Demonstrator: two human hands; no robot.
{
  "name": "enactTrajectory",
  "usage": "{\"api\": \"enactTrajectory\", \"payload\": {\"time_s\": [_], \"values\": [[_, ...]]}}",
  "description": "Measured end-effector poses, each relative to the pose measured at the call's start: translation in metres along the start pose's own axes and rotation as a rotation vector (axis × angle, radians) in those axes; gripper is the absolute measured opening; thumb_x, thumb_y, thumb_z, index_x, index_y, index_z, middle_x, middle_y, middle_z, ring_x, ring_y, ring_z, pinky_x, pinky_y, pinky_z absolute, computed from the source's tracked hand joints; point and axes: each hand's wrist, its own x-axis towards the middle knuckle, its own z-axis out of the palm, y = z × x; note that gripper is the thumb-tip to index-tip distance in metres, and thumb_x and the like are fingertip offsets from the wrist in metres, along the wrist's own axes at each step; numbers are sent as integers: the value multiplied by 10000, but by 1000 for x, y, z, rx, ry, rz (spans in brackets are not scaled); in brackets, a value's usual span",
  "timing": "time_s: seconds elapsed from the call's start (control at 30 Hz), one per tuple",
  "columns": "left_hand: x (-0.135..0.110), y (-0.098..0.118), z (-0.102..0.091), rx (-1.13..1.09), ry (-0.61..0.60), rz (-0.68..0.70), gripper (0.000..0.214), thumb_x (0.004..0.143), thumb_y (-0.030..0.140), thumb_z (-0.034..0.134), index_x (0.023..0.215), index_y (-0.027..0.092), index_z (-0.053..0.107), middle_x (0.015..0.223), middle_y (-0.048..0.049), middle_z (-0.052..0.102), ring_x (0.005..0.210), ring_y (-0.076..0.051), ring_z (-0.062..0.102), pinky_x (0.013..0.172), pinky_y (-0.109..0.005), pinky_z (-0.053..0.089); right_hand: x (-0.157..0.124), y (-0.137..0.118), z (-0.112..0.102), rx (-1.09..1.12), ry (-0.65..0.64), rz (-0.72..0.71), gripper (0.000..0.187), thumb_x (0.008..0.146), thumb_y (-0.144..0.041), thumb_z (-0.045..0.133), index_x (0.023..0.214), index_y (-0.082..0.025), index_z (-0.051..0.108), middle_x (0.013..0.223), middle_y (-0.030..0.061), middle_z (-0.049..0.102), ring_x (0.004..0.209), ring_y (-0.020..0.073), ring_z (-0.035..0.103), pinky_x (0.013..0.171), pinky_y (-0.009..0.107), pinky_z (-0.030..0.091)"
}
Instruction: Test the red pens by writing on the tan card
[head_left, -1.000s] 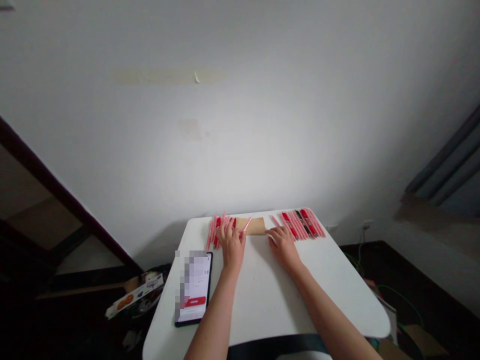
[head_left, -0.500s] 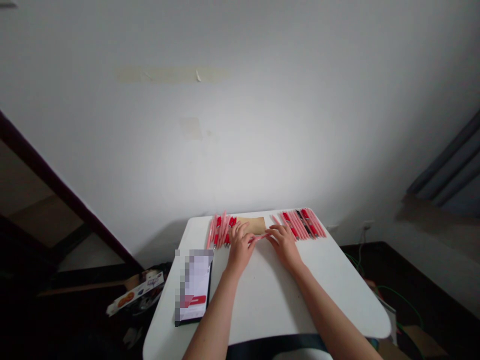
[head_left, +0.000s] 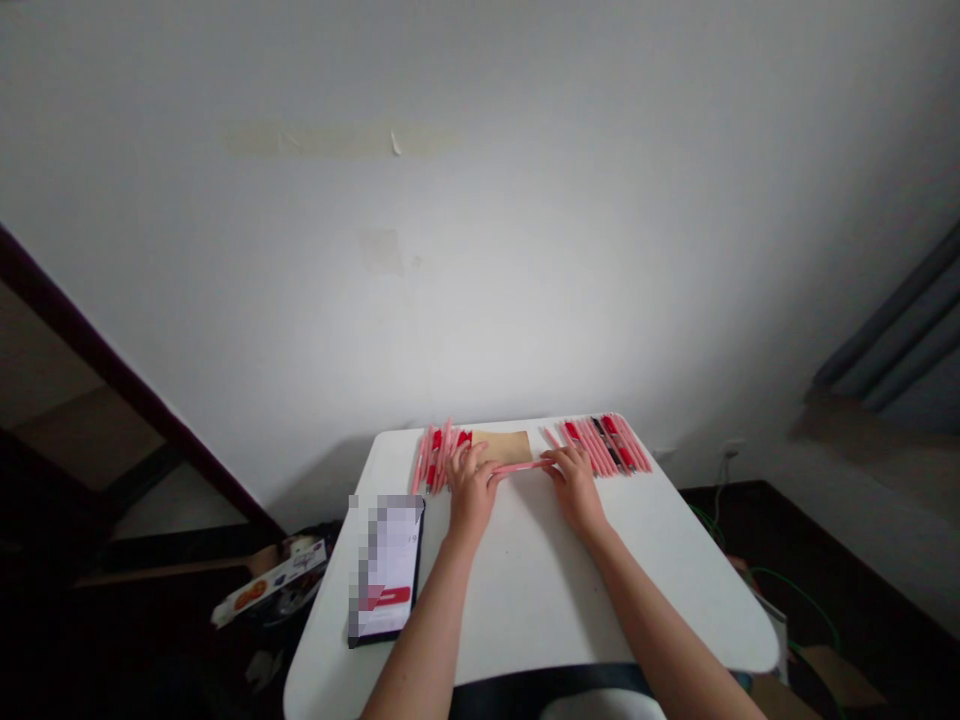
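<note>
A pink pen lies crosswise between my two hands, just in front of a brown cardboard piece. My left hand pinches its left end and my right hand pinches its right end. A bundle of pink and red pens lies beside my left hand at the far left of the white table. A row of several pink, red and black pens lies side by side just right of my right hand.
A phone with a lit screen lies near the table's left edge. A white wall rises right behind the table. A printed box and clutter sit on the dark floor at left; green cables lie on the floor at right.
My left hand carried one pink pen from the left bundle toward the middle. My right hand met it, and now both hands hold it level across the cardboard's front edge.
</note>
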Motion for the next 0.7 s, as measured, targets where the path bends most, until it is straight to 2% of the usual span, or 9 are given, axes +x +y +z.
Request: {"api": "enactTrajectory", "payload": {"time_s": [0.37,0.53,0.7], "values": [[2,3,-4,30,30,-53,71,775,286,673,801,235,716,1162,-59,622,1178,-276,461,1085,-553,301,0,3,1,11,12,50,297,946,-370,439,958,-218,694,928,102,639,961,255,495,872,427,413],[2,1,-2,22,31,-47,111,815,292,624,783,234,713,1130,-53,635,1159,-269,469,1084,-555,296,1,1,-1,8,17,61,345,945,-423,428,926,-223,708,876,98,644,926,258,487,843,416,412],[3,1,-3,42,27,-92,152,839,296,585,777,236,710,1077,-51,644,1125,-269,474,1081,-556,284,2,0,-4,-22,21,12,296,916,-424,504,887,-240,735,770,76,654,905,258,473,819,395,398]]}}
